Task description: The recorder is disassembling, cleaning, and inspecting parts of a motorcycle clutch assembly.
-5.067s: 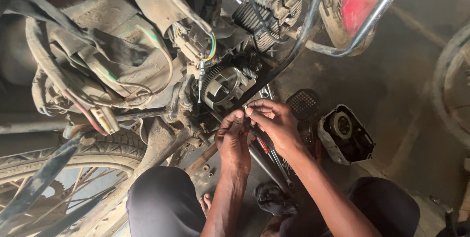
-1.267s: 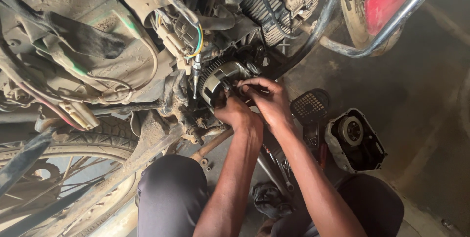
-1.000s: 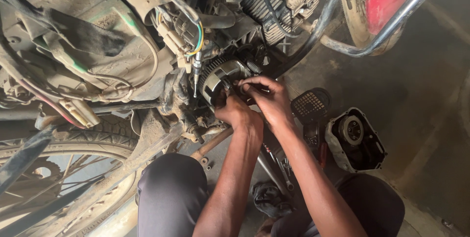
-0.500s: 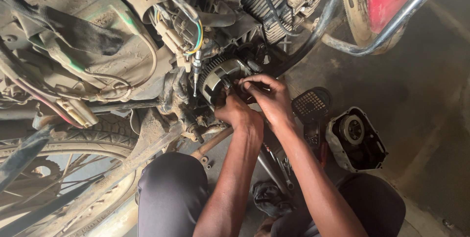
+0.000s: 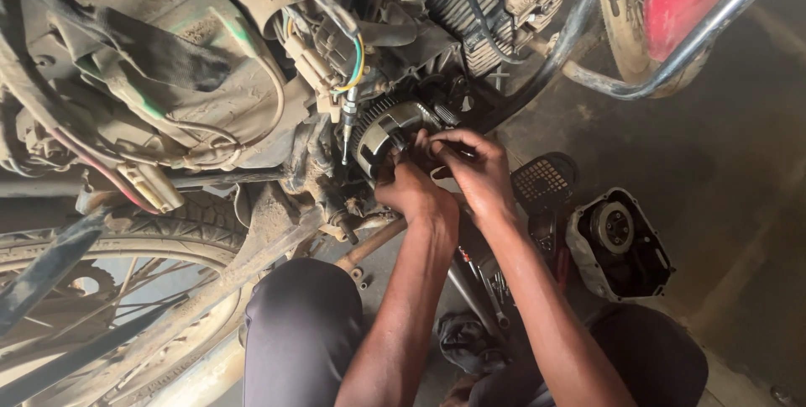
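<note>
Hands at the round metal drum (image 5: pixel 388 131) on the side of a motorcycle engine (image 5: pixel 470 12).

The drum's axis points out sideways from the engine, toward the camera's lower left. The left hand (image 5: pixel 413 189) curls closed around its lower edge; the right hand (image 5: pixel 474 168) is half closed, fingertips pinching at its right rim. A removed dark engine cover (image 5: pixel 620 246) lies open-side up on the floor at right.

no packages, signs or screens show anywhere in this view, and no label can be made out on any part.
</note>
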